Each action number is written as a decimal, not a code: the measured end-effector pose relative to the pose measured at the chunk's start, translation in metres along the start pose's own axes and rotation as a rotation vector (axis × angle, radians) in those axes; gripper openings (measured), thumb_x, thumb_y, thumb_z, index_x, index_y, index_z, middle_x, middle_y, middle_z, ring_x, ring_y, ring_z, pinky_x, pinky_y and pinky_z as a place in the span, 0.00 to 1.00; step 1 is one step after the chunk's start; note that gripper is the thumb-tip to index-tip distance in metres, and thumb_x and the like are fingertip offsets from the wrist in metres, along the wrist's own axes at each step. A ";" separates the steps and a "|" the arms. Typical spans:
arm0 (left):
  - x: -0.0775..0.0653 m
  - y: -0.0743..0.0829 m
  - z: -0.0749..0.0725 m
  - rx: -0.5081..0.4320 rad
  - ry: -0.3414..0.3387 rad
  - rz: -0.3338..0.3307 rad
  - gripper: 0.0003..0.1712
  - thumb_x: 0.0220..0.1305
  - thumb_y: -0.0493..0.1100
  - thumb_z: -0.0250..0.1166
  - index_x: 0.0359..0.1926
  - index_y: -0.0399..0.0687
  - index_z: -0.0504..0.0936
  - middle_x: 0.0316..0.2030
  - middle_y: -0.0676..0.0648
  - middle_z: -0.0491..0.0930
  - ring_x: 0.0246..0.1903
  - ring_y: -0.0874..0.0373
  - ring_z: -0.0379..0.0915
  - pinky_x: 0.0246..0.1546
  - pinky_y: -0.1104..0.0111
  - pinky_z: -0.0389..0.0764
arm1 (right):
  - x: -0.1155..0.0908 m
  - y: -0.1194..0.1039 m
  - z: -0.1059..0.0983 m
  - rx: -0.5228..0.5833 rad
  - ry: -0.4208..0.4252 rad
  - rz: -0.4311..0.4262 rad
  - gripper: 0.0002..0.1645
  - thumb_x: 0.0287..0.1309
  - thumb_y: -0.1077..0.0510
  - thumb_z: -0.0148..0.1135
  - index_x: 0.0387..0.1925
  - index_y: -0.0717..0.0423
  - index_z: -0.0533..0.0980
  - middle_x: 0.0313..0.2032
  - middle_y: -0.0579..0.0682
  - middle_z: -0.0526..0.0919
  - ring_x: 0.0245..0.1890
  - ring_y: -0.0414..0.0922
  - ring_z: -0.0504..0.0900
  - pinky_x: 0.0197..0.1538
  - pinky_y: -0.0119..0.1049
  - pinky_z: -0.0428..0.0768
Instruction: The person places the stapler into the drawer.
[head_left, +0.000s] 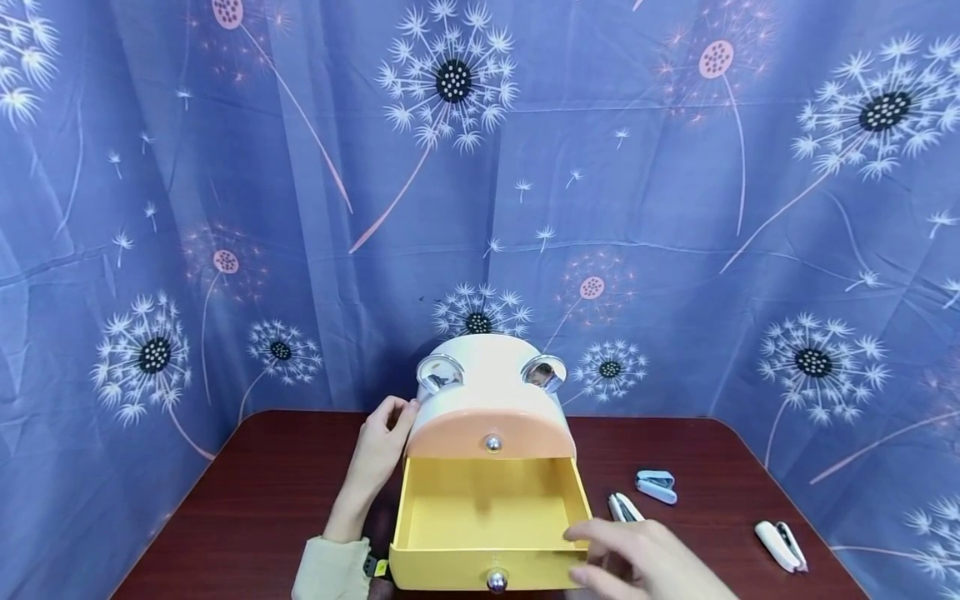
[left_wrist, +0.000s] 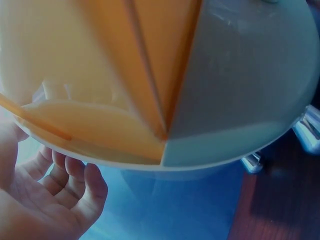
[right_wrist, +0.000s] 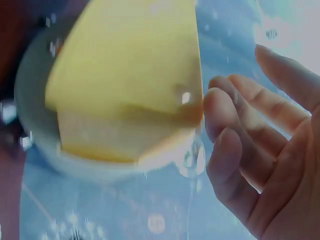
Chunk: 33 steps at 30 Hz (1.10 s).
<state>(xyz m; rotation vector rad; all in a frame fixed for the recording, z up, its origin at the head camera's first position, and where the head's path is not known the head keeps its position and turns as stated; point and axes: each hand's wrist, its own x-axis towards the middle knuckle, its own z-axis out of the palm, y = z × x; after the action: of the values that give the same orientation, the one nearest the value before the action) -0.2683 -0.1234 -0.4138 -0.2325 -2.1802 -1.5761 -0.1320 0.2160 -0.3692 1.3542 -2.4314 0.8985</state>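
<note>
A small desktop drawer box point(head_left: 491, 375) with a rounded white top stands on the table, two shiny chrome rounds on its upper corners. Its peach upper drawer point(head_left: 450, 435) is closed, with a round knob. Below, the yellow drawer point(head_left: 450, 571) is pulled well out, its inside facing up. My left hand point(head_left: 378, 450) rests against the left side of the box, fingertips at the shell's rim point(left_wrist: 200, 165) in the left wrist view. My right hand point(head_left: 637, 554) hovers by the drawer's front right corner, fingers loosely bent and nothing between them.
Several small staplers lie to the right: a light blue stapler point(head_left: 657, 487), a white stapler point(head_left: 622, 507) close behind my right hand, and another white stapler point(head_left: 780, 546) near the table's right edge. A blue dandelion-print curtain point(head_left: 637, 208) hangs behind the dark red table point(head_left: 277, 483).
</note>
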 end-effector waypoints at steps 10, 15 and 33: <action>0.000 0.000 -0.002 0.003 0.009 -0.016 0.14 0.70 0.53 0.61 0.32 0.49 0.78 0.19 0.51 0.69 0.21 0.58 0.67 0.24 0.69 0.68 | -0.022 0.018 -0.031 -0.412 0.310 0.113 0.29 0.44 0.61 0.77 0.49 0.41 0.78 0.42 0.34 0.79 0.40 0.34 0.78 0.44 0.19 0.70; 0.000 0.000 -0.001 0.013 0.013 -0.008 0.15 0.70 0.53 0.60 0.33 0.48 0.78 0.20 0.51 0.69 0.21 0.58 0.67 0.24 0.69 0.68 | -0.031 0.037 -0.043 -0.472 0.424 0.186 0.29 0.41 0.64 0.78 0.48 0.42 0.79 0.46 0.38 0.79 0.46 0.34 0.76 0.49 0.19 0.67; 0.000 -0.003 0.003 -0.010 0.001 -0.010 0.16 0.71 0.53 0.60 0.33 0.45 0.77 0.20 0.51 0.69 0.22 0.59 0.67 0.25 0.70 0.68 | -0.111 0.145 -0.053 -0.478 0.838 0.705 0.17 0.56 0.63 0.66 0.48 0.63 0.79 0.53 0.65 0.76 0.57 0.61 0.69 0.61 0.52 0.62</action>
<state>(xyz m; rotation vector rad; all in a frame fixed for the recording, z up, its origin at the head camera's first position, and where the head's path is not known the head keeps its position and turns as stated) -0.2699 -0.1218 -0.4168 -0.2245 -2.1765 -1.5921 -0.1958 0.3818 -0.4371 -0.0968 -2.1633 0.7131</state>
